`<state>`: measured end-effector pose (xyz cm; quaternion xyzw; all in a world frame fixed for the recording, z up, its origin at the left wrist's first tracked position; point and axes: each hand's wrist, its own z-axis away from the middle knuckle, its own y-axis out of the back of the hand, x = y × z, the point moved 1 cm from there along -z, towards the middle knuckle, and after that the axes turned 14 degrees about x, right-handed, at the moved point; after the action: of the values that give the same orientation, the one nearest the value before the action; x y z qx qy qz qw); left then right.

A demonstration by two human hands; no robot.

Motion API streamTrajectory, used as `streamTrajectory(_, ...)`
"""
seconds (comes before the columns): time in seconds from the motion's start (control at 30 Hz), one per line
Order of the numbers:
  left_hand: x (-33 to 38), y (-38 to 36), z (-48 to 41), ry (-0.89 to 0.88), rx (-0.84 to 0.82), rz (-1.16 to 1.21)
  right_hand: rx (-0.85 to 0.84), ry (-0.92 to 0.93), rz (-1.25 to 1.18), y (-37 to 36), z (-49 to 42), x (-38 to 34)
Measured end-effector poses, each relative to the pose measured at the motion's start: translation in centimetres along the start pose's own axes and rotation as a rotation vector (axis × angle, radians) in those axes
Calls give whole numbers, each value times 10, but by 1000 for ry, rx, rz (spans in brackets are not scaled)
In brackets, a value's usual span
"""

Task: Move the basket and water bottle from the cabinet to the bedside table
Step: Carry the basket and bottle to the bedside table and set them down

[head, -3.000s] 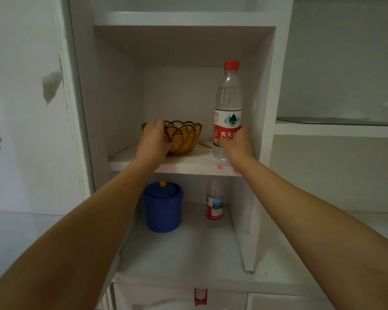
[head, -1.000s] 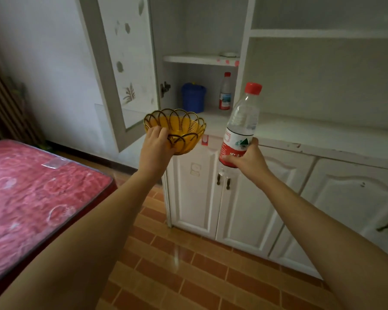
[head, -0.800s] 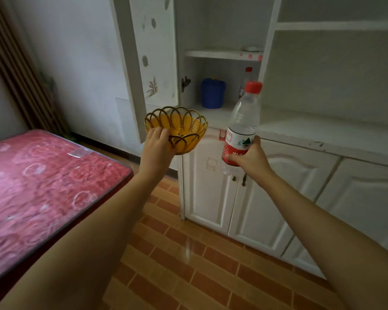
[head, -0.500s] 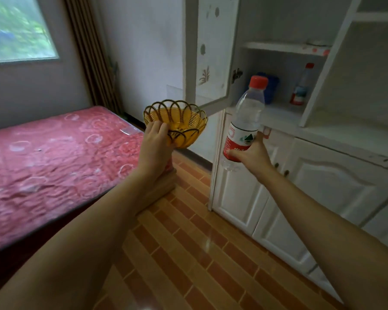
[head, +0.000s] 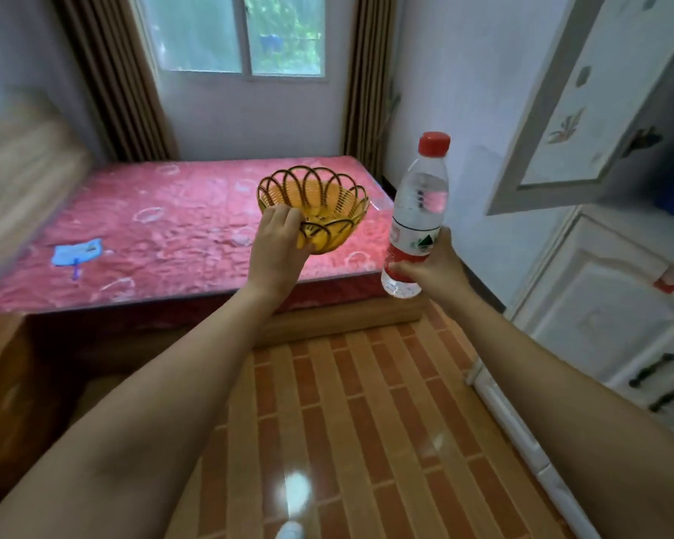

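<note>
My left hand (head: 277, 250) grips the near rim of a small yellow basket (head: 327, 208) with dark looped wire edging, held in the air in front of the bed. My right hand (head: 432, 270) holds a clear water bottle (head: 417, 212) with a red cap and red-and-white label by its lower part, slightly tilted. A brown wooden piece of furniture (head: 4, 383) stands at the left edge, beside the bed; it is blurred and only partly in view.
A bed with a red mattress (head: 164, 227) fills the middle, a blue paper (head: 76, 252) lying on it. The white cabinet (head: 607, 313) with its open door (head: 584, 110) is on the right. Orange brick-patterned floor (head: 347, 422) lies between. Window and curtains stand behind.
The view has swung left from the cabinet to the bed and window. Both hands keep carrying the basket and the bottle, taken off the cabinet shelf earlier.
</note>
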<state>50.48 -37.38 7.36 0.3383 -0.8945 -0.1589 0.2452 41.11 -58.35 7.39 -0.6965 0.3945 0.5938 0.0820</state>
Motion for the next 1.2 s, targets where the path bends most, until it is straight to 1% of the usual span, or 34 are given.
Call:
streamTrajectory(0.1, -33, 37, 11, 59, -2, -106, -125, 27, -24, -41, 3, -5)
streamTrajectory(0.2, -66, 74, 24, 109, 10, -204, -181, 35, -96, -81, 18, -25)
streamTrajectory(0.27, -89, 98, 31, 153, 31, -265, -255, 42, -128, -111, 24, -35)
streamTrajectory(0.5, -171, 174, 45, 264, 80, -466, -436, 87, -206, -223, 49, -79)
streamTrajectory(0.63, -219, 213, 50, 346, 134, -571, -537, 124, -244, -286, 60, -106)
streamTrajectory(1.0, -312, 293, 66, 505, 186, -737, -760, 195, -327, -442, 85, -147)
streamTrajectory(1.2, -349, 322, 75, 561, 208, -787, -804, 186, -326, -497, 99, -162)
